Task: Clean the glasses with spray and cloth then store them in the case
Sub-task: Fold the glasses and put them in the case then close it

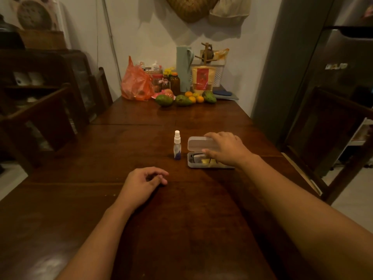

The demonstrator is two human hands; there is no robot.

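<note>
My right grip [224, 147] pinches the lid of the open case [198, 144], centre-right. The left grip [144, 179] rests loose and empty. The glasses [196, 157] inside look light and fragile; I'd lift them by the frame.

table [141, 122]: dark wood, runs from 6 o'clock out to 12 o'clock
orange plastic bag [136, 82]: far end, 11 o'clock, crumpled
jars [174, 82]: brown, just beside the bag, toward 12 o'clock
jug [183, 69]: pale green, upright, 12 o'clock
packet [202, 79]: red label, leaning at the white basket [219, 74], 1 o'clock
green fruits [163, 100]: three, in front of the jars
oranges [192, 99]: clustered between the green fruits
fridge [314, 77]: grey, 2 o'clock
chair [40, 118]: dark wood, 9 o'clock
</note>
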